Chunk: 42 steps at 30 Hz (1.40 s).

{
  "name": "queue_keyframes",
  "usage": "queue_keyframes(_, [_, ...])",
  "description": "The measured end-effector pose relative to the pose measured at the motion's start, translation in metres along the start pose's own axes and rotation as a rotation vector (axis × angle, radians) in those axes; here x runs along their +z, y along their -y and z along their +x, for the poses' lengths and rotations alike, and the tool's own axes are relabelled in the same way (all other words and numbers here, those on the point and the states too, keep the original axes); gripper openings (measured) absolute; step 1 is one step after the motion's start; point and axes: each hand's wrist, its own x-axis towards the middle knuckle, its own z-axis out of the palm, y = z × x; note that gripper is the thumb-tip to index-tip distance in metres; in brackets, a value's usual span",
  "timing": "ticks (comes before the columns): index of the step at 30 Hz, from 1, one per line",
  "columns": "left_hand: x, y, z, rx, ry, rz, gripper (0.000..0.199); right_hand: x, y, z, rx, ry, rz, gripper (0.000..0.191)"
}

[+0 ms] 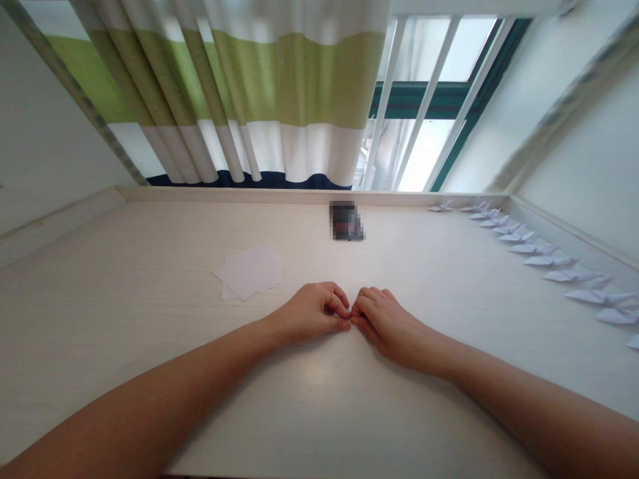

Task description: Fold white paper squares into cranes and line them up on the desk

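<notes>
My left hand and my right hand meet over the middle of the white table. Both are closed in a pinch, their fingertips touching or almost touching. Whatever lies between the fingertips is hidden or too small to make out. A ring is on a finger of my left hand. Just beyond that hand, to the left, several sheets of white paper lie in a loose, fanned stack.
Folded white paper cranes stand in a row along the right side of the table. A dark, blurred-out object lies near the back edge. Behind the table's raised rim hang a striped curtain and a barred window.
</notes>
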Motion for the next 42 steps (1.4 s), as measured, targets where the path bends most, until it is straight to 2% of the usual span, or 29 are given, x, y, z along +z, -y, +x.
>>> queue_keyframes(20, [0.002,-0.002,0.001,-0.072,-0.025,-0.037,0.004,0.001,-0.001,-0.004,0.071,-0.028,0.095,0.011])
queue_keyframes(38, [0.0,-0.002,0.001,-0.027,0.008,-0.014,0.006,-0.005,-0.003,0.0,0.1,0.04,0.16,0.013])
queue_keyframes(42, [0.002,-0.003,0.001,-0.035,-0.034,-0.003,0.009,-0.006,-0.002,-0.001,0.094,0.034,0.172,0.012])
